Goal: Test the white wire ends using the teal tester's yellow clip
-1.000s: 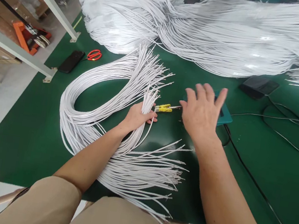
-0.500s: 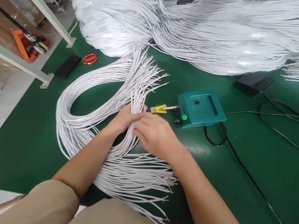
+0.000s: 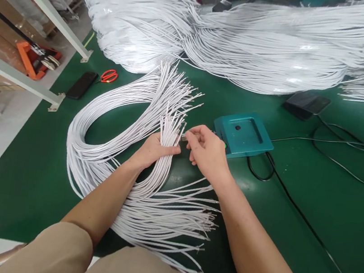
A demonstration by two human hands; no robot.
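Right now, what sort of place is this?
Likely a factory or workshop assembly bench: big piles of white cables on a green tabletop, a teal box, and an orange pallet jack beyond.

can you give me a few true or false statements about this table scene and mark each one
1. The left hand grips a bunch of white cables. True.
2. The right hand lies flat on the table. False: the right hand is raised with its fingers curled, beside the bunch.
3. A black phone lies next to the scissors. True.
4. The scissors have blue handles. False: the scissors' handles are red.
5. The teal box is on the table, to the right of both hands. True.
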